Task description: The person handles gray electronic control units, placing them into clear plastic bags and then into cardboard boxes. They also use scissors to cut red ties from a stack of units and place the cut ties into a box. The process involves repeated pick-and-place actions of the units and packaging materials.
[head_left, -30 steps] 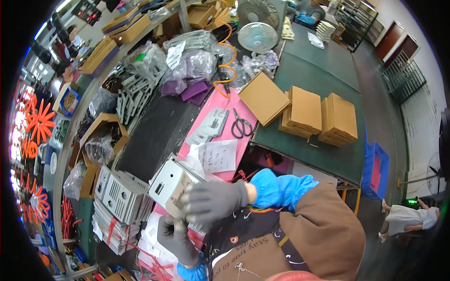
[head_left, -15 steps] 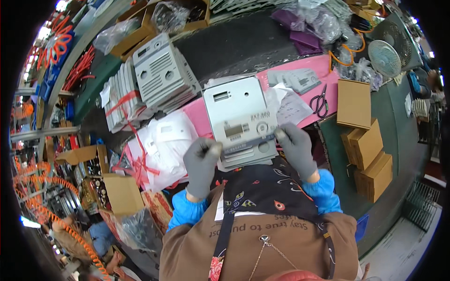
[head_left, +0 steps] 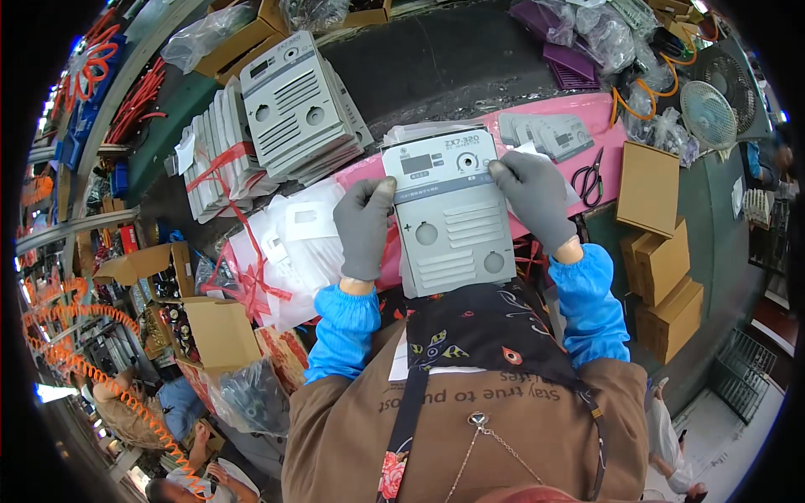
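A grey slotted metal front panel (head_left: 457,226) stands before me, its top part covered by a printed label with a display window and a dial ring. My left hand (head_left: 363,228), in a grey glove, pinches its left edge beside the dark band. On the opposite edge, my gloved right hand (head_left: 537,201) pinches at about the same height. The panel's lower edge meets my dark apron (head_left: 486,327). To the left rises a stack of similar panels (head_left: 298,109), with more panels (head_left: 220,155) tied in red ribbon. Loose printed labels (head_left: 549,134) lie beyond my right hand.
Black-handled scissors (head_left: 589,180) rest on a pink sheet (head_left: 599,126) at right. Cardboard boxes (head_left: 650,189) stand farther right, near a fan (head_left: 708,109). White-wrapped pieces (head_left: 293,243) lie left of my hand. An open carton (head_left: 222,331) is lower left. Other people sit or stand nearby.
Both hands have moved slightly up and away from me. The labelled panel now shows its slotted lower half; the plain plate with cut-outs behind the label is out of sight.
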